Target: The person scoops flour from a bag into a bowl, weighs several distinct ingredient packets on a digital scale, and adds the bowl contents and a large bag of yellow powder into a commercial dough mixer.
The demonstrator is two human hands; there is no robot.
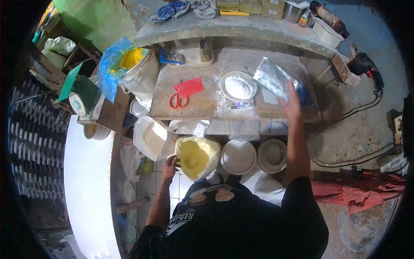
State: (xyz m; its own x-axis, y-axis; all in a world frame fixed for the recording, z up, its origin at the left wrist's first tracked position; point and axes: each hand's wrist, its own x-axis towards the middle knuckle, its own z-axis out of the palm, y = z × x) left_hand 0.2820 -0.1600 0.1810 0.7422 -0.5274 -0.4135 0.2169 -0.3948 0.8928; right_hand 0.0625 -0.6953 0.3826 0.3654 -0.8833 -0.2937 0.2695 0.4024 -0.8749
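Observation:
My right hand [291, 99] grips the lower right edge of a silver foil pouch [272, 77], tilted over the right side of the wooden table. Just left of the pouch, a round bowl [238, 86] of white powder sits on a small digital scale [240, 105] with a lit display. Down by the table's front, my left hand [171, 165] has its fingers curled at the left rim of a plastic-lined tub [211, 152] of yellow powder. Beside that tub stands a pale plastic-lined container [154, 137] of off-white powder. Red-handled scissors [178, 101] lie by a red packet [189, 87].
A white bucket [144, 80] with a blue bag and yellow contents stands left of the table. Two round tubs, one whitish [238, 158] and one brownish [272, 156], sit below its front edge. A drill [366, 71] trails its cord at right. Behind runs a concrete ledge [241, 29].

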